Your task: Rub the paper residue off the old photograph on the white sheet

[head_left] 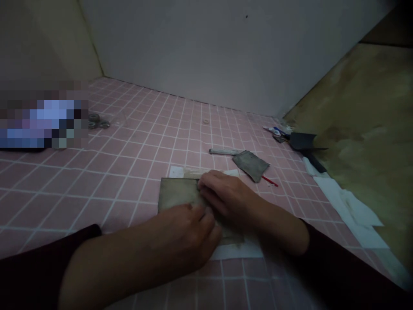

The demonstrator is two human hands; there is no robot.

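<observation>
Dark sleeves (35, 271) nearest, then left hand (196, 237) and right hand (234, 191), bent close together over a flat grey-green sheet (177, 192)

Head view, the only one, dim and looking forward and down. Grey-green sheet low in the middle, lying over white paper (237, 252), itself on a pink tablecloth (125, 161) with a white grid. Left hand curled over the near part of the sheet; right hand curled at its far edge, fingertips drawn together. Cannot tell whether either hand grips the sheet or merely presses on it, with most fingertips hidden.

Step in hand, by judgement: close fingertip work on the sheet. Seems to call next for a steady hold with one hand and careful fingering of the edge with the other.

Just beyond the right hand, a smaller grey piece (251, 165), touching a pale tube (224, 151), with a red stick (269, 181) poking out at its near side. Farther right, beside the wall, a dark folded piece (302, 141) and loose white sheets (342, 206). Far left, small round objects (94, 119) beside a patch of pixelated blur.

No brand, label or writing legible anywhere.
</observation>
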